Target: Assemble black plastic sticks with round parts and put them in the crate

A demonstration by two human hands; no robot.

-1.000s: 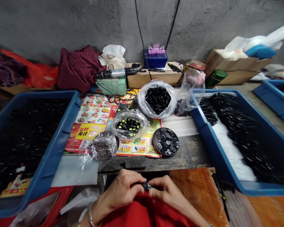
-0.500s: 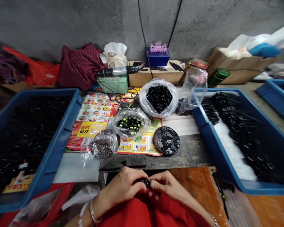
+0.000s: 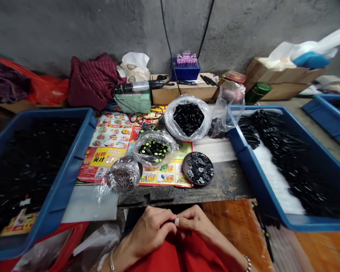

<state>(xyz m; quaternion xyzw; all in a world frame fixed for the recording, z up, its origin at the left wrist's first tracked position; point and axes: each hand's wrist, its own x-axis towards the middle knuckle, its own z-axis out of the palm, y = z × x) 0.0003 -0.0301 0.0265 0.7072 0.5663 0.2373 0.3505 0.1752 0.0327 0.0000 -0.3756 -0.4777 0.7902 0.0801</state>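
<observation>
Over my red-clothed lap, my left hand [image 3: 155, 223] is closed around a small black part [image 3: 172, 221], most of it hidden by the fingers. My right hand [image 3: 190, 220] pinches at the same spot, its thumb and fingertips meeting those of the left. Whether the right fingers grip the black part or a smaller piece is hidden. Just beyond my hands, on the bench edge, a round dish [image 3: 198, 168] holds flat black and grey pieces. To its left are a plastic-lined bowl of small metal pins [image 3: 124, 177] and a bag of black parts with yellow-green ends [image 3: 154, 149].
Blue trays of black parts stand at left [image 3: 56, 177] and right [image 3: 251, 172]. An open bag of glossy black parts [image 3: 188, 118] sits mid-bench. Behind it, an electric screwdriver [image 3: 138, 87] rests on a green box [image 3: 136, 102]. Cables hang along the grey wall.
My hands have drawn closer together, and the black part between them is now more covered by fingers. The view has shifted slightly.
</observation>
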